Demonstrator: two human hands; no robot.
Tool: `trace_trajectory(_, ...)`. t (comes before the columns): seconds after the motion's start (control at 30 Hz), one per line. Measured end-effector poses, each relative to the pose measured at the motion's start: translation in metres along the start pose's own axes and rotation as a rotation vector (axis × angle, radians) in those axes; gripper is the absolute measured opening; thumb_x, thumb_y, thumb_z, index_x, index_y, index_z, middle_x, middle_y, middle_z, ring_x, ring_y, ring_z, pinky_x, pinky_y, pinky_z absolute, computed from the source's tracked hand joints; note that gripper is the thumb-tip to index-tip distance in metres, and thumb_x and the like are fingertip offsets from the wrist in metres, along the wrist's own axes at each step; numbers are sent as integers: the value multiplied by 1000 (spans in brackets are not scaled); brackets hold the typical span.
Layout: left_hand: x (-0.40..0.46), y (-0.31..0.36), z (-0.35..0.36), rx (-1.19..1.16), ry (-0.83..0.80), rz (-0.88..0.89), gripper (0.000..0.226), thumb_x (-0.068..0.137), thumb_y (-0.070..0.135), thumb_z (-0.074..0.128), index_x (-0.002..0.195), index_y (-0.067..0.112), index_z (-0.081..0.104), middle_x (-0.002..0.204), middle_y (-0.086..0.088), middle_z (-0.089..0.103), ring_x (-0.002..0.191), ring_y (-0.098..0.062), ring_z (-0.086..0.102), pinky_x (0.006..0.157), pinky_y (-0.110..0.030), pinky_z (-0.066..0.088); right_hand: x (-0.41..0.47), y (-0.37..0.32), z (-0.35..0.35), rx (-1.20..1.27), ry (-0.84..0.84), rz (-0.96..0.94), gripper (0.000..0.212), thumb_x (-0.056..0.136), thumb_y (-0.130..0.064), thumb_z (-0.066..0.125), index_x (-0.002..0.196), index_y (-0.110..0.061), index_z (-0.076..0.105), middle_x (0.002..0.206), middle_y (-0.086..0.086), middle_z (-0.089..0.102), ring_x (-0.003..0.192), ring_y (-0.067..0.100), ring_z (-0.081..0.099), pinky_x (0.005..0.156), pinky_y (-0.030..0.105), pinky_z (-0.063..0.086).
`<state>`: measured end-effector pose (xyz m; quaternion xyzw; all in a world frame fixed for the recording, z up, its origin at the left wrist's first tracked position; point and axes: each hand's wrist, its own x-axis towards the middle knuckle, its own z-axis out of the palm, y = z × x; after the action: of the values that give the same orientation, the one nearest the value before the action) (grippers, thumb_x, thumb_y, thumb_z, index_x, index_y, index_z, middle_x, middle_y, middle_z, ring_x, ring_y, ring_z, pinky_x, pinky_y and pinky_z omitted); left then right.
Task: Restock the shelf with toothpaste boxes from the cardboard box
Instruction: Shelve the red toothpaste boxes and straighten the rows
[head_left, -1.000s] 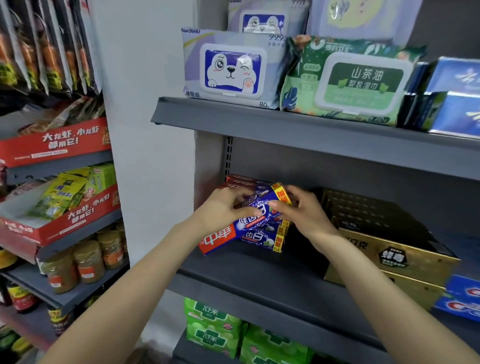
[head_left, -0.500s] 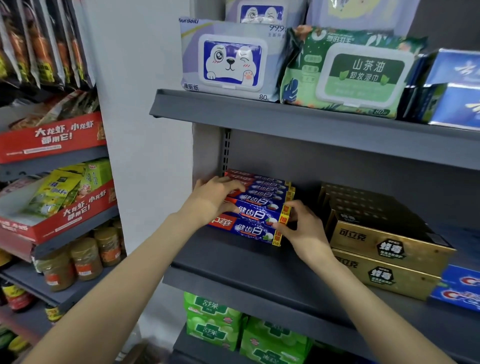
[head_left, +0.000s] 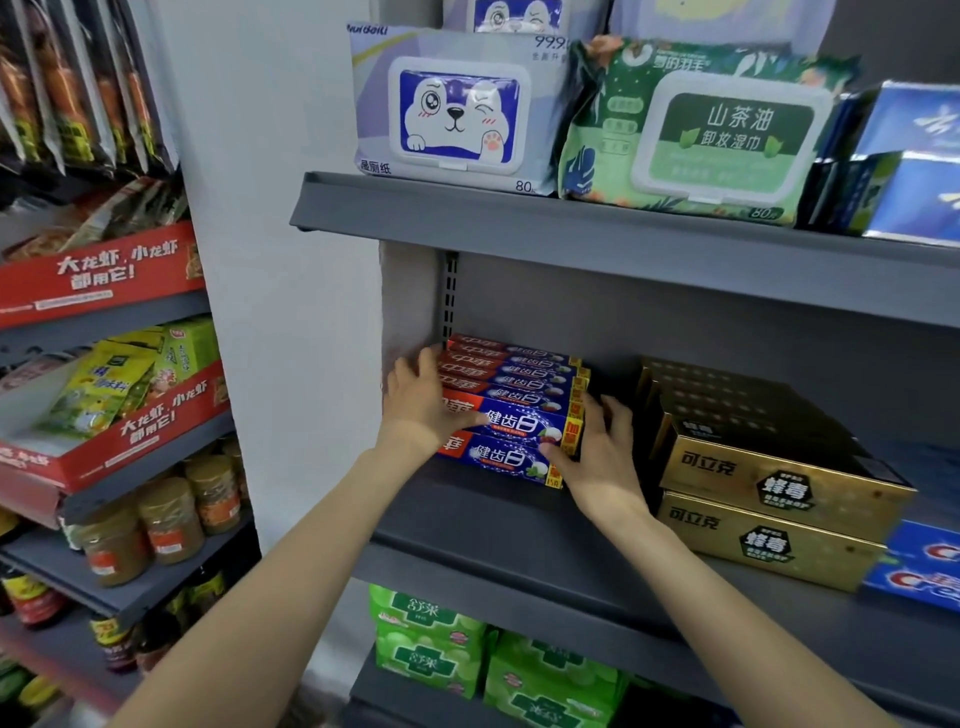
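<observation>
Several red-and-blue toothpaste boxes (head_left: 511, 415) lie stacked in rows at the left end of the grey middle shelf (head_left: 519, 561). My left hand (head_left: 423, 402) rests against the stack's left end, fingers fairly straight, thumb lying across the front box. My right hand (head_left: 597, 447) presses with straight fingers on the yellow right ends of the front boxes. The boxes sit between my two palms. No cardboard box is in view.
Gold boxes (head_left: 774, 483) are stacked to the right, with blue toothpaste boxes (head_left: 919, 571) beyond. Wet-wipe packs (head_left: 457, 111) sit on the shelf above, green boxes (head_left: 431, 644) on the one below. A wall and snack shelves (head_left: 104, 447) stand at the left.
The tilted boxes I was holding a second ago now lie flat on the stack. Both hands have moved from gripping them to pressing the stack's two ends.
</observation>
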<state>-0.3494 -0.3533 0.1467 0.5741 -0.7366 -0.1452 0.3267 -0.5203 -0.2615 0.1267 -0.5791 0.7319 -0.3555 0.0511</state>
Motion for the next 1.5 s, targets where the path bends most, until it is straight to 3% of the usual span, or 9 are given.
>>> trace_trajectory(0.2,5,-11,3,-559,-83,-248,92,67,26,84,135,7,25,132,-12,51,117,-26,55,91,-35,46,4,-1,10,237,-177,82,116,79,-31,73,146,-24,-21,152,0,31,135,19,38,110,39,34)
trace_trajectory(0.5,16,-23,-4,-755,-232,-257,77,73,40,76,135,19,36,118,-6,63,93,-20,65,86,-38,54,21,3,19,528,-147,226,132,64,-38,83,147,-24,-18,149,-1,38,134,19,41,112,45,32)
trace_trajectory(0.67,25,-19,-7,-753,-329,-195,61,78,37,72,129,19,43,114,-6,66,95,-24,68,90,-44,53,27,8,17,630,-177,169,90,66,-18,84,139,-24,32,124,0,62,106,12,63,94,36,51)
trace_trajectory(0.77,28,-24,-4,-765,-347,-204,66,77,36,72,133,17,43,116,-8,66,97,-25,67,92,-48,52,28,19,27,561,-136,163,85,48,-48,88,122,-41,46,121,-5,63,111,16,60,97,47,49)
trace_trajectory(0.87,32,-22,-3,-637,-277,-110,72,77,38,72,137,19,37,123,-6,61,99,-22,65,91,-42,53,31,14,21,479,-133,132,99,44,-51,88,127,-50,36,135,-7,50,126,18,45,106,49,39)
trace_trajectory(0.97,37,-15,-5,-394,-275,89,95,68,50,76,146,23,27,130,0,53,111,-20,58,96,-40,49,37,11,12,552,-203,113,119,58,-15,89,146,-33,11,141,-3,44,123,14,48,105,39,41)
trace_trajectory(1.1,44,-17,-9,162,-354,293,101,63,68,70,146,29,29,154,0,27,142,-28,23,115,-49,22,40,15,17,591,-199,85,111,59,-7,87,142,-34,18,128,-1,57,110,12,60,93,35,51)
trace_trajectory(1.27,41,-18,-6,259,-297,312,97,68,59,72,148,29,24,156,-1,22,142,-29,20,115,-49,23,41,14,22,659,-206,84,109,63,-5,84,144,-33,17,113,-11,60,97,3,63,74,20,55)
trace_trajectory(1.5,39,-16,-11,621,-233,418,115,60,70,70,150,27,12,158,-2,15,145,-26,10,117,-50,6,41,11,30,576,-164,66,105,58,-19,89,140,-32,25,127,-3,59,109,11,61,99,42,49)
